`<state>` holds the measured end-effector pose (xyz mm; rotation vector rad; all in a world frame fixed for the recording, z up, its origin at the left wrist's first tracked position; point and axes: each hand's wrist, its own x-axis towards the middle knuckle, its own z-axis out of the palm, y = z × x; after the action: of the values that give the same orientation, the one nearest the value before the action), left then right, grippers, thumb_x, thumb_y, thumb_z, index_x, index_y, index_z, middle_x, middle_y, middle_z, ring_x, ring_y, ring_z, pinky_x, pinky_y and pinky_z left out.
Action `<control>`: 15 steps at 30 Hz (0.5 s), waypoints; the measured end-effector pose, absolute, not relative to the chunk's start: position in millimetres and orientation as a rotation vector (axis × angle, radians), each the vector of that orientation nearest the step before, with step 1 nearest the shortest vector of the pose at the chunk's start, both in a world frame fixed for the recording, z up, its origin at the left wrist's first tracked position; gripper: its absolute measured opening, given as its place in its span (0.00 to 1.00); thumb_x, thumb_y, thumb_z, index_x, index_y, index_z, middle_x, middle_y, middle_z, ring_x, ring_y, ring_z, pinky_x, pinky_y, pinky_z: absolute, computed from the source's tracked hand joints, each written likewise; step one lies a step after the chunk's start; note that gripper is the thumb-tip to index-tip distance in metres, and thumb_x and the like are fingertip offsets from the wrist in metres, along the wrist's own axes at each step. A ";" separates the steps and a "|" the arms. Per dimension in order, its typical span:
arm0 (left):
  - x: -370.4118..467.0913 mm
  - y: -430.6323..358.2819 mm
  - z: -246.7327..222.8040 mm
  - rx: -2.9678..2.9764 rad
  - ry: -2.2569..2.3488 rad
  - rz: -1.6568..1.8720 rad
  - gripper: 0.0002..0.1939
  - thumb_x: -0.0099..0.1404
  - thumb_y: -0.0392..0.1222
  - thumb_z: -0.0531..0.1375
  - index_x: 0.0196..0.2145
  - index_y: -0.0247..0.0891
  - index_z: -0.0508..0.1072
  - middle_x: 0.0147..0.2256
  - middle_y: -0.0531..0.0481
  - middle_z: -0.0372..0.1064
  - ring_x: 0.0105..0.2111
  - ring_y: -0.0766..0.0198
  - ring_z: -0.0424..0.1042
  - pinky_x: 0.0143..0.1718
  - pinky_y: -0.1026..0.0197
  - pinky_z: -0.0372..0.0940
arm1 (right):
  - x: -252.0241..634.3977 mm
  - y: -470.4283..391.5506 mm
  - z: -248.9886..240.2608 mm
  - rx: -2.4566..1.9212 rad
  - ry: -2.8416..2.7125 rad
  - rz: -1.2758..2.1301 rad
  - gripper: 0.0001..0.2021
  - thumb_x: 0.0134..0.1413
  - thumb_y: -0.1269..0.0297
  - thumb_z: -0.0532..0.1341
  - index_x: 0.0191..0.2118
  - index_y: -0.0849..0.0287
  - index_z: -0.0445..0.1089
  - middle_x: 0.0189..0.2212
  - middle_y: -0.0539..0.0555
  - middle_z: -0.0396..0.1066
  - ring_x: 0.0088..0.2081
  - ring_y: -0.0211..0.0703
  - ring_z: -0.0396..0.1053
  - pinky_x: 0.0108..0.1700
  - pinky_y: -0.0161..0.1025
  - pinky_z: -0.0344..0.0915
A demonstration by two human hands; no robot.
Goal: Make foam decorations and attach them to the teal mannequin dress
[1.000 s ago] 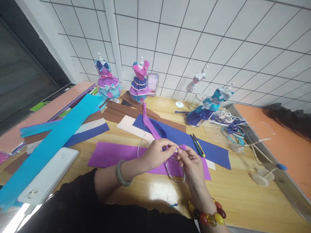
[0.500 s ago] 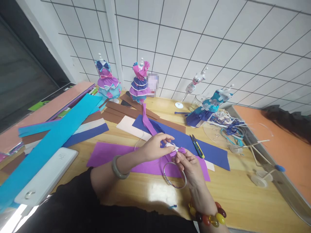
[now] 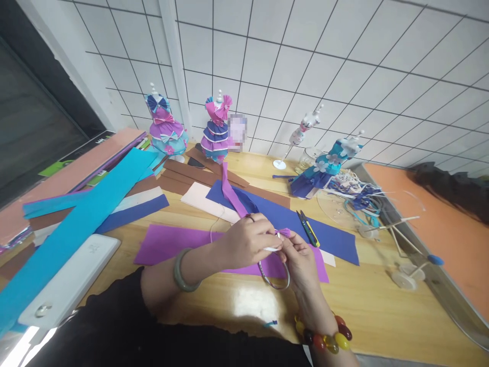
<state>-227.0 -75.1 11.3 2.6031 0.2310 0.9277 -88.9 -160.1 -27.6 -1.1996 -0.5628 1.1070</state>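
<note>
My right hand (image 3: 303, 262) pinches a small gathered purple crepe-paper bow (image 3: 283, 232) at its middle. A narrow white ribbon (image 3: 272, 249) runs across to my left hand (image 3: 248, 242), whose fingers are closed on it close beside the right fingertips. Part of the bow is hidden behind the fingers. Under the hands hangs a thin pale loop (image 3: 275, 286) with dark marks; I cannot tell whether it belongs to the ribbon. A wide purple paper sheet (image 3: 168, 247) lies beneath, and a purple strip (image 3: 231, 191) stretches away behind my left hand.
Yellow-and-black thread snips (image 3: 308, 229) lie on a dark blue sheet (image 3: 338, 244). Small dressed mannequins (image 3: 167, 127) stand along the wall. Paper strips (image 3: 91, 199) and a white power bank (image 3: 72, 278) are at left. Tangled ribbons (image 3: 362, 196) and sticks (image 3: 410, 250) lie at right.
My left hand has closed and moved nearer the right fingertips, drawing the white ribbon across the bow. The pale loop has shifted and is partly covered. The view has moved slightly.
</note>
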 end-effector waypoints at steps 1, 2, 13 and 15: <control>-226.8 -75.6 9.7 2.694 0.175 0.938 0.09 0.61 0.35 0.52 0.32 0.36 0.72 0.32 0.47 0.68 0.37 0.64 0.64 0.40 0.59 0.60 | -88.4 -160.2 -28.2 -1.191 -0.557 1.107 0.08 0.44 0.63 0.64 0.32 0.57 0.67 0.14 0.42 0.59 0.15 0.28 0.51 0.20 0.29 0.48; -226.4 -75.8 7.8 2.757 0.149 0.962 0.09 0.61 0.35 0.52 0.32 0.37 0.71 0.32 0.47 0.68 0.38 0.63 0.63 0.41 0.58 0.60 | -88.1 -160.4 -28.3 -1.187 -0.555 1.103 0.08 0.44 0.63 0.64 0.33 0.57 0.67 0.14 0.42 0.58 0.15 0.28 0.51 0.19 0.29 0.48; -219.6 -74.8 2.2 2.167 0.538 0.970 0.12 0.58 0.36 0.55 0.41 0.35 0.67 0.39 0.46 0.69 0.41 0.64 0.66 0.44 0.61 0.61 | -92.9 -162.3 -18.8 -1.222 -0.668 1.039 0.07 0.44 0.64 0.64 0.29 0.59 0.67 0.18 0.45 0.63 0.15 0.27 0.52 0.18 0.29 0.48; -219.3 -73.8 2.2 2.127 0.495 0.949 0.10 0.58 0.35 0.55 0.39 0.35 0.69 0.37 0.47 0.70 0.39 0.65 0.67 0.42 0.62 0.62 | -93.6 -162.9 -19.4 -1.232 -0.687 1.021 0.06 0.44 0.64 0.64 0.29 0.59 0.67 0.18 0.45 0.63 0.15 0.27 0.52 0.18 0.29 0.48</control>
<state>-219.3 -73.8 2.2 2.1267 0.4950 0.9490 -93.6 -162.9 -19.4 -1.2320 -0.6869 1.0209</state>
